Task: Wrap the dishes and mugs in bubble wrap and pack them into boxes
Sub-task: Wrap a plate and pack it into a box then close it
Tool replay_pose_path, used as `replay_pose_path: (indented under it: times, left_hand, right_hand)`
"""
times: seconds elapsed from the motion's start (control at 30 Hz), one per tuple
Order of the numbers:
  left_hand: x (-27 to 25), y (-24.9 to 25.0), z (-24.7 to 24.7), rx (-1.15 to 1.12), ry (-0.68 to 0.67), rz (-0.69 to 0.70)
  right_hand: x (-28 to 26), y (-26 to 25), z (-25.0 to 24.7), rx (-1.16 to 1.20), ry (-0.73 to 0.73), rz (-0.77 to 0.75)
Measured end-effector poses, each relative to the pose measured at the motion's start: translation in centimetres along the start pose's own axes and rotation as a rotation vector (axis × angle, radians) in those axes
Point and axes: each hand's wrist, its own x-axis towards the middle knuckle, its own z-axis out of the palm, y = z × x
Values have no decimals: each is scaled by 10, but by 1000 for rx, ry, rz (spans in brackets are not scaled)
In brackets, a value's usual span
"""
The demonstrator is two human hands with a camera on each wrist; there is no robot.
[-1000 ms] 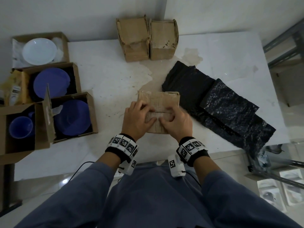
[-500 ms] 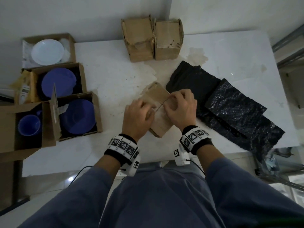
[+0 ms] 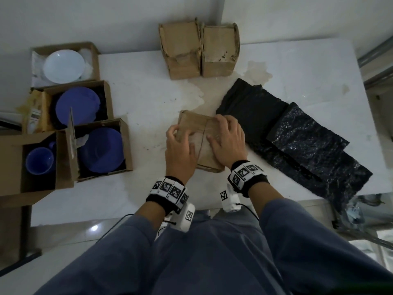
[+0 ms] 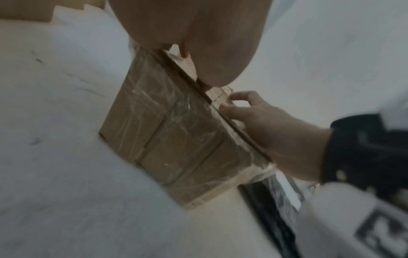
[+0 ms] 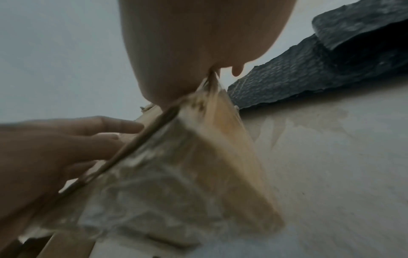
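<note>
Where the head view looks down on the white table (image 3: pixel 148 99), a flat brown cardboard box (image 3: pixel 195 128) with its top flaps closed lies near the front edge, turned at an angle. Left hand (image 3: pixel 179 150): laid on the box's left flap, fingers curled over its left edge. Right hand (image 3: pixel 228 139): palm down on the right flap, fingers spread and fairly straight, pressing. Just right of the box: two overlapping sheets of black bubble wrap (image 3: pixel 297 141). At the table's far edge: two closed brown cartons (image 3: pixel 200 50), side by side and touching. Left of the table: open cardboard boxes holding a white plate (image 3: pixel 63 66), a blue plate (image 3: pixel 77 105), a blue bowl-like dish (image 3: pixel 102 150) and a blue mug (image 3: pixel 39 160).

Left wrist view, blurred: the cardboard box (image 4: pixel 176 132) shows a side covered with clear tape; the left hand (image 4: pixel 198 34) fills the top of the frame against the box's upper edge, and the right hand (image 4: pixel 269 132) rests on the top with fingertips bent at the flap seam.

Right wrist view, blurred: the right hand (image 5: pixel 198 48) bears on the box (image 5: pixel 187 165) from above; the left hand (image 5: pixel 55 148) lies along the far flap, fingers extended; black bubble wrap (image 5: pixel 331 61) lies beyond.
</note>
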Motion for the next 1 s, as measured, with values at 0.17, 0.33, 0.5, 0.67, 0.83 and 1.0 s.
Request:
replay_pose_path:
  times: [0.17,0.33,0.5,0.67,0.83,1.0]
  left_hand:
    - [13,-14,-17,-383,-130,-457]
    - [-1,-17,-22,-480,-249,-539]
    - [-13,-32,-30,-665,-175,-388]
    - [17,-47,-52,-296,-19,-347]
    - [69,-79,-64,-136,87,-346]
    - [124,-99,-66,-92,258,-325]
  right_hand:
    - [-16,5,-6,326,-60,452]
    - [-23,6,-4,422,-151,404]
    - [13,-18,-1,441,-211,311]
    - [73,-58,19,562,-386,142]
    - [122,-69,35,573,-318,166]
    - [144,-56,47,524,-305,219]
